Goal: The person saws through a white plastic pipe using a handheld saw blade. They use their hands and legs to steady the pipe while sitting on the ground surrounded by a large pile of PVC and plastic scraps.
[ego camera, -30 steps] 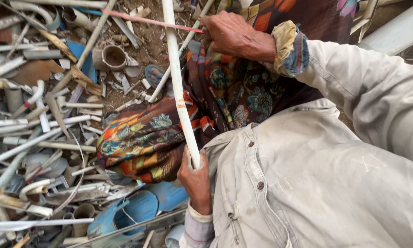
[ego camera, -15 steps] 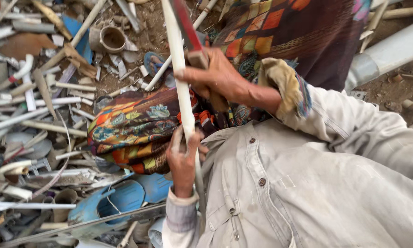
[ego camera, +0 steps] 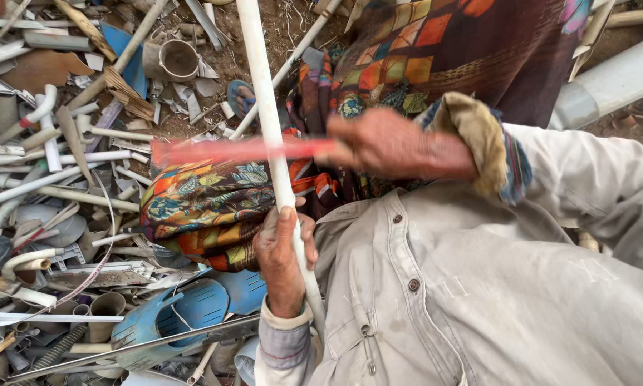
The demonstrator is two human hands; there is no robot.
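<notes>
Left hand (ego camera: 284, 259) clenched around long white plastic pipe (ego camera: 268, 121), thumb pressed along it; pipe runs from the lap up past the top edge of view, slightly tilted. Right hand (ego camera: 391, 145) gripping the handle end of a red flat-bladed tool (ego camera: 239, 151), motion-blurred, blade lying crosswise over the pipe and touching or just in front of it, can't tell which. Multicoloured patterned cloth (ego camera: 207, 207) over the knees sits behind pipe and blade, hides the ground beneath. Scrap pile on the dirt at left: white and grey pipe offcuts (ego camera: 57, 161), short grey pipe socket (ego camera: 170, 61) near top, blue perforated plastic pieces (ego camera: 185, 314) at bottom left just beside the left wrist. Large grey pipe (ego camera: 615, 78) at right edge. Versus half a second ago: right hand has moved off the pipe toward the right, red tool now swung horizontal across it; left hand grip unchanged
</notes>
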